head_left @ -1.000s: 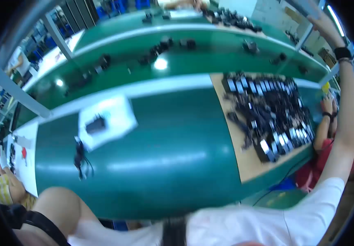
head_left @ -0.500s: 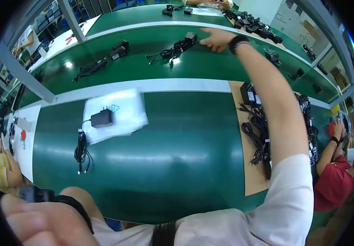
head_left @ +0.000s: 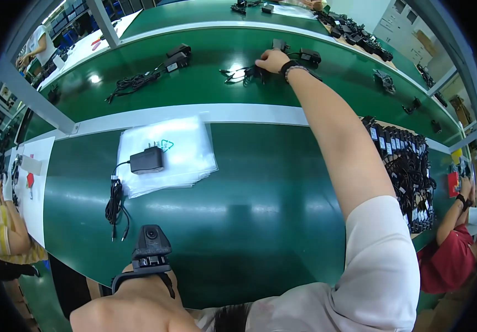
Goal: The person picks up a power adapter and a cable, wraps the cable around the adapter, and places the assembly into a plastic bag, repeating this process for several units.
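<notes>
My right hand point(head_left: 272, 60) reaches across to the far green surface, its fingers curled onto a bundled black power adapter cable point(head_left: 245, 74). A black adapter block point(head_left: 280, 44) shows just behind that hand, and another adapter point(head_left: 309, 56) lies beside the wrist. My left hand point(head_left: 130, 310), low in the picture with a small camera strapped on, hovers near my body; its fingers are hidden. Beyond it, a black power adapter point(head_left: 146, 160) rests on a stack of clear plastic bags point(head_left: 186, 146). Its bundled cable point(head_left: 115, 206) hangs off onto the green table.
Right of my arm, many adapters and cables point(head_left: 407, 171) lie in rows on cardboard. Another adapter point(head_left: 177, 58) with cable lies at far left. A white rail point(head_left: 238, 113) divides the two green surfaces. Co-workers sit at left point(head_left: 9, 232) and right point(head_left: 454, 243).
My right hand has shifted left and down onto the cable bundle, from pointing beside it. My left hand has moved right from the lower left corner. The whole view has shifted slightly.
</notes>
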`<action>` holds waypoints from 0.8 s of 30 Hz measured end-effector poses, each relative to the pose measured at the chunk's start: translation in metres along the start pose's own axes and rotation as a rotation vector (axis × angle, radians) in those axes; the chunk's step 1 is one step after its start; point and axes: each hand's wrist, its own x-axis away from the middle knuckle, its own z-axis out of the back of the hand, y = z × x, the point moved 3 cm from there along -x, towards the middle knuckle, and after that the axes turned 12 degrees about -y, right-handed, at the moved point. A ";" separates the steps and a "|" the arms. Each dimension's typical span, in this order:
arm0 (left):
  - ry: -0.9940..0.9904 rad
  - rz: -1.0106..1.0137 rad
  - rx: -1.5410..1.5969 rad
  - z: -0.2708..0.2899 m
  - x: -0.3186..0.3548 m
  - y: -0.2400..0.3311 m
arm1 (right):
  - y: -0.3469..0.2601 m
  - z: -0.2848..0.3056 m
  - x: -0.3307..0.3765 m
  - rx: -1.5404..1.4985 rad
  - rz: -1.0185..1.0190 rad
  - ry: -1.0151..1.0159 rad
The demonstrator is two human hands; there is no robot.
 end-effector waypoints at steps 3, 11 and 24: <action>-0.006 0.025 0.039 0.000 0.003 0.005 | 0.002 0.010 0.003 0.203 -0.007 -0.134; -0.060 0.038 0.005 -0.014 -0.005 0.010 | 0.013 0.026 0.035 0.126 -0.062 -0.241; -0.076 0.032 -0.076 -0.015 0.000 0.030 | 0.012 0.021 0.043 0.095 -0.115 -0.097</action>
